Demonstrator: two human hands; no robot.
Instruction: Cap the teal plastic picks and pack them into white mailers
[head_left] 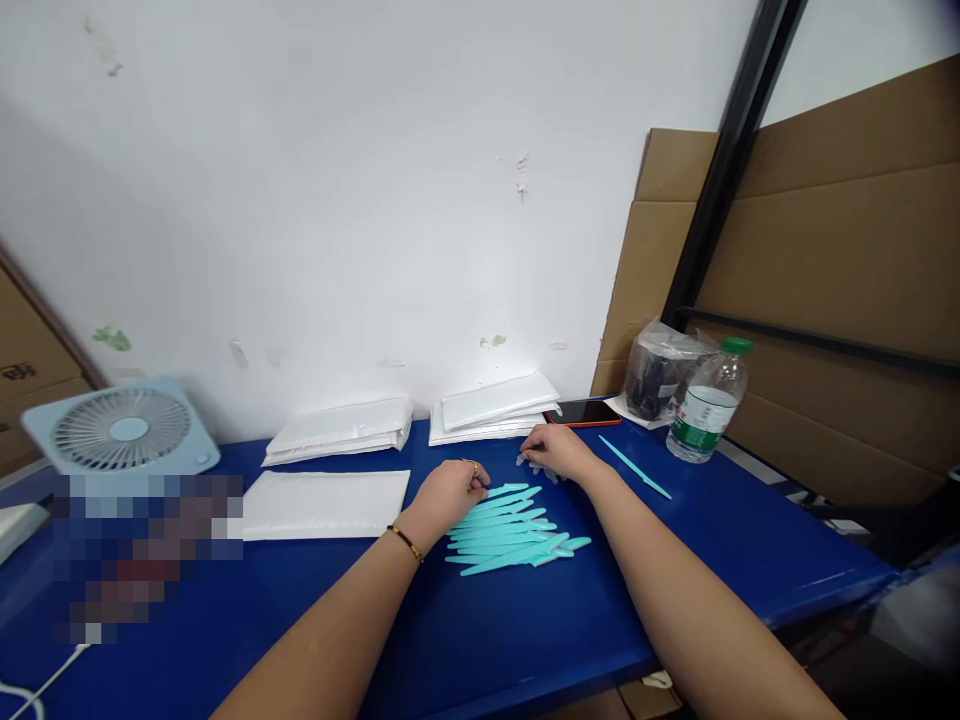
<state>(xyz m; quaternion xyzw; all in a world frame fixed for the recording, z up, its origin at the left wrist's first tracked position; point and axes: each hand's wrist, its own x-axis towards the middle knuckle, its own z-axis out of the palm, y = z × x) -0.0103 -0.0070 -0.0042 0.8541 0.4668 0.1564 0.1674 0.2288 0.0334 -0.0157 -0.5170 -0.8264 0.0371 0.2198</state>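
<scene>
Several turquoise eyebrow razors point(510, 530) lie side by side in a loose row on the blue table. At the upper left of that row, my left hand point(454, 490) has its fingers pinched on the end of the topmost razor point(508, 489). A bracelet and a ring are on this arm and hand. My right hand point(559, 450) curls its fingers down over a few small translucent plastic pieces point(541, 468), which look like caps. Its fingertips are partly hidden, so what they pinch does not show. One more razor point(634, 466) lies alone, right of my right hand.
White padded envelopes point(337, 428) are stacked along the wall, with a second stack point(495, 408) beside them and a single envelope point(326, 505) in front. A phone point(585, 413), a bagged dark object point(654, 375) and a water bottle point(705, 410) stand back right. At left is a fan point(127, 430).
</scene>
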